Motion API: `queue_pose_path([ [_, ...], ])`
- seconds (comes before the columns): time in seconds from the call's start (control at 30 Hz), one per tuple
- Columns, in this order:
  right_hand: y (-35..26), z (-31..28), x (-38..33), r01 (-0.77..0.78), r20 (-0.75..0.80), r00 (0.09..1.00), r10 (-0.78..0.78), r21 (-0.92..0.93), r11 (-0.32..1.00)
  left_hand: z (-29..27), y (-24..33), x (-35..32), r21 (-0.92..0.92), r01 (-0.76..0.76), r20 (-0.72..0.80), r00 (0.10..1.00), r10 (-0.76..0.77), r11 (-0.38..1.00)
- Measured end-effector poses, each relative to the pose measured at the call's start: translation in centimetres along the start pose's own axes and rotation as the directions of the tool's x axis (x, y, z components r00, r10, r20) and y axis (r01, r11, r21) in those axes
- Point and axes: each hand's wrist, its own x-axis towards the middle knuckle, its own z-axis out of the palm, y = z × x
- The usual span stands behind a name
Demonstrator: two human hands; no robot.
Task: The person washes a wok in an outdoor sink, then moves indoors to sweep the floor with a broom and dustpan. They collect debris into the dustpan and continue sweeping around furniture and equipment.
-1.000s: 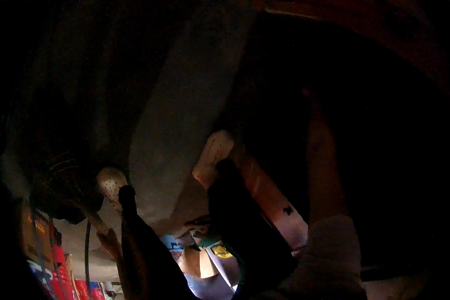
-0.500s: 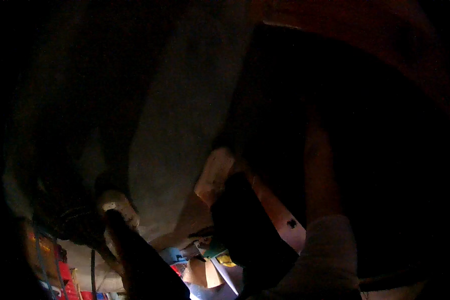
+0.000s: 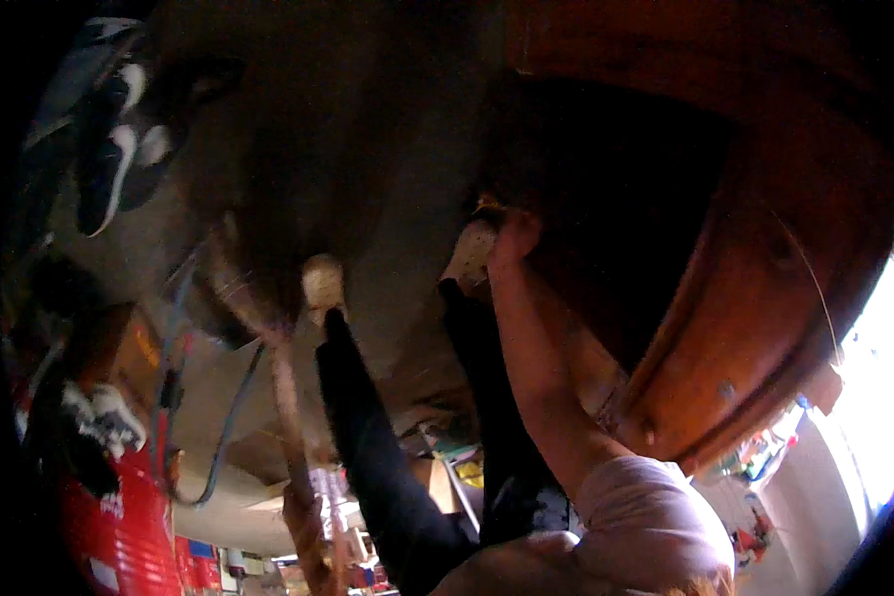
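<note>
L. hand [image 3: 303, 517]: fingers clenched round handle of long broom-like tool [image 3: 286, 392]; tool runs up & slightly L. fr. fingers, head blurred.
R. hand [image 3: 517, 236]: arm extended; grip can't tell, dim & blurred. Sm. orange item [image 3: 489, 203], unident., just beyond fingers.
Pale perf. shoe [image 3: 472, 248], worn: immed. L. of R. fingers.
Brn. curved panel [image 3: 765, 348]: R. of R. fingers.
Blue hose [image 3: 230, 432]: up-L. of L. fingers.
Red container [image 3: 119, 526]: well L. of same.
</note>
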Motion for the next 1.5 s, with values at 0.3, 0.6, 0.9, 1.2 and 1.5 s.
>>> queue_pose_path([
  [0.3, -17.3, -13.3, -26.7, -0.097, 0.581, 0.797, 0.168, -0.152, 0.984, -4.6, 0.0, -0.9, -0.107, -0.032, 0.193, 0.980, 0.052, 0.994],
  [0.6, -41.3, -27.2, -34.3, 0.171, 0.543, 0.790, -0.285, 0.250, 0.953, -6.8, 2.1, -2.3, 0.149, -0.342, 0.201, 0.929, 0.311, 0.928],
  [0.9, -48.5, -43.7, -20.4, 0.562, -0.005, 0.775, -0.632, 0.462, 0.686, -4.0, 0.6, -2.8, -0.097, -0.289, 0.249, 0.919, 0.304, 0.952],
  [1.2, -39.9, -47.9, -11.7, 0.799, -0.103, 0.537, -0.837, -0.258, 0.544, -0.6, -0.2, -11.3, -0.438, -0.271, 0.227, 0.889, 0.398, 0.857],
  [1.5, -15.6, -35.1, -42.6, 0.203, 0.770, 0.636, -0.062, -0.089, 0.975, 5.0, -5.6, -17.1, -0.353, -0.481, 0.080, 0.839, 0.538, 0.803],
])
